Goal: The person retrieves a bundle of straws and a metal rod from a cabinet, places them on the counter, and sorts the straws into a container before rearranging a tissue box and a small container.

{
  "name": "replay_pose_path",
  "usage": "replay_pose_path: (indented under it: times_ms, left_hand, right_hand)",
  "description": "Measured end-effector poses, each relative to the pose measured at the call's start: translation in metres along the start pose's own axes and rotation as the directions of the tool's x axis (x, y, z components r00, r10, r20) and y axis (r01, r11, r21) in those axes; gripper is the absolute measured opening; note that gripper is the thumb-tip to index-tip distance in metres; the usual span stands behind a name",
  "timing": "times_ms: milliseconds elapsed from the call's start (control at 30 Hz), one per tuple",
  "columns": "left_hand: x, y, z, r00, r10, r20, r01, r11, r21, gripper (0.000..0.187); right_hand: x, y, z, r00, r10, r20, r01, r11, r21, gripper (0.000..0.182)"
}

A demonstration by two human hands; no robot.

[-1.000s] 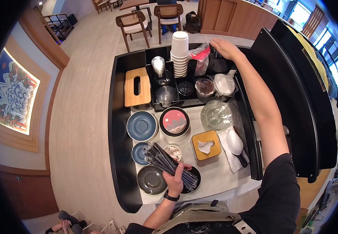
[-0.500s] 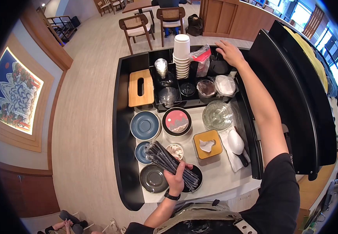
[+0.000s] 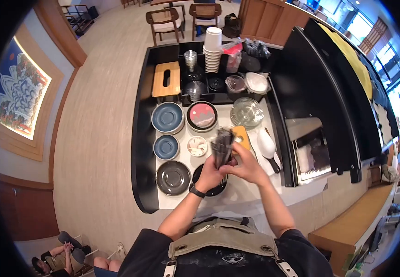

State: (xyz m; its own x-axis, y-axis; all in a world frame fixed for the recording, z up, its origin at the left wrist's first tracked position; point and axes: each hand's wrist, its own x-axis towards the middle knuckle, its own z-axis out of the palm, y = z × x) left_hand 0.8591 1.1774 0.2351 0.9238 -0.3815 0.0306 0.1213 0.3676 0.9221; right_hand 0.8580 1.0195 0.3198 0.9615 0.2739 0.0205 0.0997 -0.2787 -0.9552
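Note:
A bundle of black straws in clear wrapping (image 3: 222,144) stands roughly upright between my two hands, above the near part of the counter station. My left hand (image 3: 210,173) is wrapped round its lower end. From the other side, my right hand (image 3: 247,165) closes on the bundle with its fingers and thumb. Below the hands is a dark round dish (image 3: 217,188), partly hidden. To the left are a dark grey saucer (image 3: 173,178) and a small white bowl of pale pieces (image 3: 197,146). A yellow tissue box (image 3: 242,137) is partly covered behind my right hand.
Blue saucers (image 3: 167,117) are stacked at left, beside a round tin with a pink lid (image 3: 202,115). A glass dish (image 3: 247,113) and a white scoop (image 3: 265,144) lie at right. Stacked paper cups (image 3: 212,46) rise behind. A tall black panel (image 3: 317,106) borders the right side.
My right hand has come back from the rear organizer to the straw bundle. The bundle has turned from slanting to nearly upright. Black wrapped items now show in the rear right compartment.

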Motion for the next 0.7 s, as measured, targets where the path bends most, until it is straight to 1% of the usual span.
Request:
replay_pose_path:
  times_ms: [33, 67, 133, 167, 233, 267, 300, 333, 400, 433, 533, 567, 667, 700]
  left_hand:
    - [-0.001, 0.002, 0.004, 0.988, 0.117, 0.106, -0.137, 0.967, 0.217, 0.025]
    - [-0.004, -0.002, 0.009, 0.982, 0.112, 0.154, -0.147, 0.959, 0.241, 0.026]
    - [-0.005, -0.010, 0.018, 0.963, 0.108, 0.247, -0.180, 0.939, 0.291, 0.028]
    - [-0.008, -0.013, 0.030, 0.971, 0.077, 0.228, -0.101, 0.990, 0.094, 0.032]
    - [-0.012, -0.013, 0.038, 0.948, 0.109, 0.299, -0.174, 0.964, 0.199, 0.035]
    - [-0.012, -0.014, 0.042, 0.934, 0.124, 0.336, -0.214, 0.945, 0.247, 0.036]
    - [-0.012, -0.017, 0.044, 0.926, 0.092, 0.365, -0.195, 0.947, 0.256, 0.040]
    - [-0.012, -0.024, 0.046, 0.934, 0.073, 0.349, -0.175, 0.947, 0.270, 0.041]
    - [-0.011, -0.037, 0.051, 0.949, 0.036, 0.312, -0.134, 0.945, 0.299, 0.045]
    - [-0.012, -0.037, 0.055, 0.963, -0.055, 0.262, -0.015, 0.966, 0.259, 0.049]
    - [-0.011, -0.054, 0.057, 0.977, -0.001, 0.214, -0.073, 0.939, 0.336, 0.044]
    - [-0.008, -0.060, 0.057, 0.979, 0.001, 0.205, -0.069, 0.942, 0.328, 0.048]
    - [-0.007, -0.061, 0.056, 0.974, -0.065, 0.216, -0.005, 0.951, 0.308, 0.050]
    - [-0.005, -0.063, 0.055, 0.974, -0.047, 0.223, -0.031, 0.942, 0.333, 0.052]
  right_hand:
    - [-0.016, 0.011, 0.007, 0.995, 0.090, -0.042, -0.090, 0.996, 0.014, 0.076]
    - [-0.030, 0.024, 0.013, 0.980, 0.178, -0.085, -0.176, 0.984, 0.036, 0.071]
    - [-0.054, 0.039, 0.012, 0.965, 0.211, -0.155, -0.192, 0.973, 0.128, 0.064]
    - [-0.065, 0.045, 0.011, 0.955, 0.230, -0.186, -0.197, 0.964, 0.177, 0.061]
    - [-0.083, 0.055, 0.011, 0.944, 0.185, -0.273, -0.136, 0.972, 0.191, 0.047]
    - [-0.088, 0.060, 0.009, 0.941, 0.172, -0.291, -0.114, 0.972, 0.205, 0.044]
    - [-0.094, 0.064, 0.007, 0.937, 0.159, -0.309, -0.093, 0.971, 0.219, 0.040]
    - [-0.098, 0.066, 0.006, 0.934, 0.146, -0.327, -0.070, 0.970, 0.233, 0.037]
    - [-0.105, 0.070, 0.004, 0.926, 0.204, -0.318, -0.089, 0.936, 0.339, 0.036]
    - [-0.107, 0.072, 0.004, 0.912, 0.255, -0.321, -0.116, 0.912, 0.393, 0.035]
    - [-0.110, 0.095, 0.003, 0.909, 0.222, -0.353, -0.080, 0.924, 0.373, 0.036]
    - [-0.111, 0.099, 0.001, 0.912, 0.197, -0.360, -0.038, 0.914, 0.404, 0.036]
    - [-0.113, 0.100, -0.008, 0.920, 0.216, -0.326, -0.080, 0.920, 0.383, 0.037]
    - [-0.113, 0.100, -0.010, 0.921, 0.207, -0.330, -0.068, 0.920, 0.386, 0.037]
